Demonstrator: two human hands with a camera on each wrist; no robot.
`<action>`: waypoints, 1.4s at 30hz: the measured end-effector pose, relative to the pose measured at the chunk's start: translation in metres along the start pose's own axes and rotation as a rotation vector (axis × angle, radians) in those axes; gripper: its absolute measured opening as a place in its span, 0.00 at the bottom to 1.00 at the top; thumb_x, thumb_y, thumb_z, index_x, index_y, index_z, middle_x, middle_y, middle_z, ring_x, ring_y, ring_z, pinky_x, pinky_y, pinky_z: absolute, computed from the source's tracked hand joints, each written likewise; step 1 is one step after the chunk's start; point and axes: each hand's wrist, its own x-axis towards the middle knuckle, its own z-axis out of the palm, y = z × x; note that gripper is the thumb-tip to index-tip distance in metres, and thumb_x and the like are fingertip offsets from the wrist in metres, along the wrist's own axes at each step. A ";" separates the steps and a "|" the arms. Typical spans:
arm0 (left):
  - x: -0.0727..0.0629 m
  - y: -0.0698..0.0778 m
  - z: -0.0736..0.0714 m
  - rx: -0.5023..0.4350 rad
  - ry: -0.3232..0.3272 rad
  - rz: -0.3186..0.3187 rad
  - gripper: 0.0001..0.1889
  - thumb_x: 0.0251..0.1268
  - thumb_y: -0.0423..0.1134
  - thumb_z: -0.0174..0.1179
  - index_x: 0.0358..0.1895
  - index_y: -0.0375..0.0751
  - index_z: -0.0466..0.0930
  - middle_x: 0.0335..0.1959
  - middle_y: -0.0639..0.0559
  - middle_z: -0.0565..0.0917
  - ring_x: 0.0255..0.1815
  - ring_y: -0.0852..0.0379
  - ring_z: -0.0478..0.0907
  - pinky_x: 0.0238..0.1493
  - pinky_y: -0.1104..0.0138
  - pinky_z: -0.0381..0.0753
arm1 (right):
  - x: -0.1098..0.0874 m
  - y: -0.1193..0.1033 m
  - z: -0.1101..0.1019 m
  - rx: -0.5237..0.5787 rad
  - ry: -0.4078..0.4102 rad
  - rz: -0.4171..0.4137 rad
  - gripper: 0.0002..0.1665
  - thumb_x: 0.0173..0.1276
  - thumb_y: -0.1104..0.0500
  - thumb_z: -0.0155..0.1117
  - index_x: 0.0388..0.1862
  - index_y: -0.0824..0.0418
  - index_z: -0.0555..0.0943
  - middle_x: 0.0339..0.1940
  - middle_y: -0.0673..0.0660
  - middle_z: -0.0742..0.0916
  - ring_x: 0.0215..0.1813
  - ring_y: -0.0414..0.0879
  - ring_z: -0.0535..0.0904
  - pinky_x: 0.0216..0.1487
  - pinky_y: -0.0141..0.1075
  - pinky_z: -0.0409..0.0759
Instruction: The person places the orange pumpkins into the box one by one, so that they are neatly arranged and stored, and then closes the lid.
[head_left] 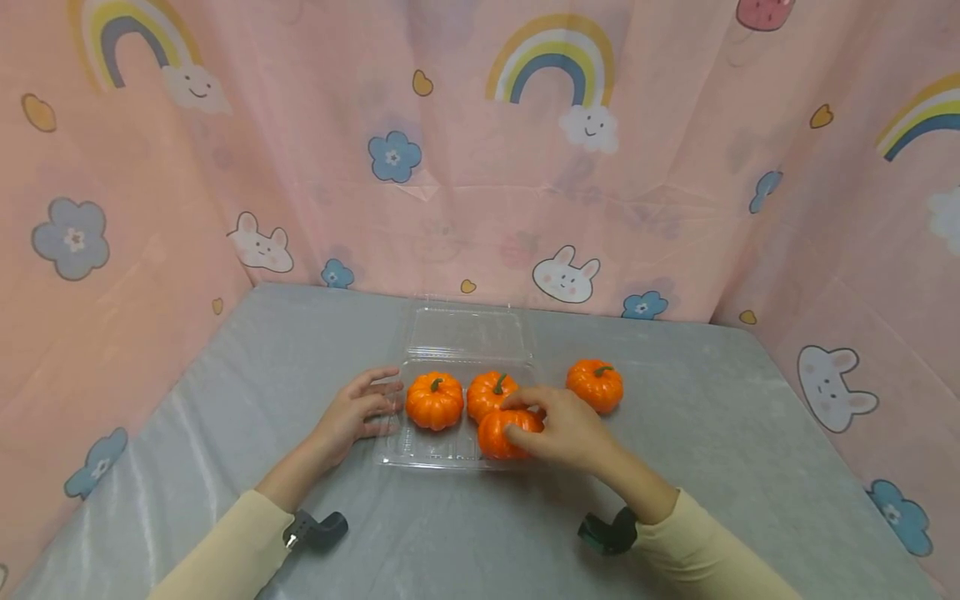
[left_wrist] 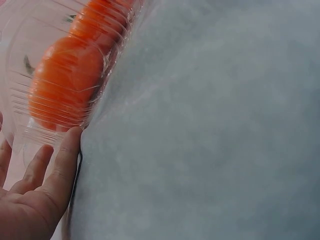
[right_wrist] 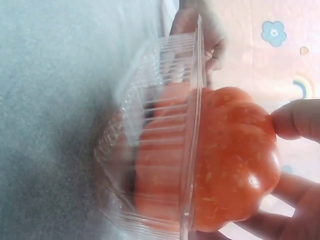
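A clear plastic clamshell box [head_left: 442, 461] lies with its lid [head_left: 468, 332] folded back. Two small orange pumpkins with green stems sit in it, the left pumpkin [head_left: 434, 402] and the back right pumpkin [head_left: 487, 390]. My right hand [head_left: 573, 427] pinches a third pumpkin [head_left: 501, 437] between thumb and fingers at the box's front right corner. In the right wrist view this held pumpkin [right_wrist: 235, 162] stands partly above the rim. My left hand [head_left: 351, 418] rests fairly straight fingers along the box's left side; the left wrist view shows a fingertip [left_wrist: 74, 134] at the clear wall.
Another orange pumpkin [head_left: 595, 387] sits on the grey cloth-covered table [head_left: 720, 433], just right of the box. Pink printed curtains [head_left: 465, 225] close off the back and both sides. A dark strap device [head_left: 318, 531] is on each wrist.
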 end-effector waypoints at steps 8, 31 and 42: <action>0.001 -0.001 0.001 -0.003 -0.004 0.002 0.29 0.65 0.30 0.48 0.71 0.41 0.60 0.70 0.34 0.66 0.58 0.45 0.76 0.50 0.56 0.83 | 0.002 0.001 -0.003 -0.008 -0.054 0.020 0.18 0.58 0.46 0.63 0.47 0.50 0.84 0.45 0.48 0.87 0.38 0.41 0.76 0.39 0.34 0.78; 0.002 -0.001 0.002 -0.019 -0.004 -0.003 0.30 0.64 0.29 0.48 0.71 0.40 0.60 0.70 0.33 0.65 0.56 0.48 0.77 0.49 0.56 0.84 | 0.008 -0.003 -0.010 -0.066 -0.148 0.015 0.19 0.56 0.47 0.68 0.46 0.50 0.85 0.44 0.47 0.88 0.35 0.40 0.75 0.38 0.34 0.77; 0.001 0.000 0.001 -0.020 0.005 -0.005 0.30 0.64 0.29 0.48 0.71 0.40 0.59 0.70 0.34 0.65 0.58 0.46 0.75 0.49 0.56 0.83 | 0.010 -0.009 -0.007 -0.060 -0.164 0.064 0.20 0.55 0.43 0.71 0.45 0.49 0.86 0.45 0.45 0.88 0.37 0.41 0.76 0.42 0.36 0.78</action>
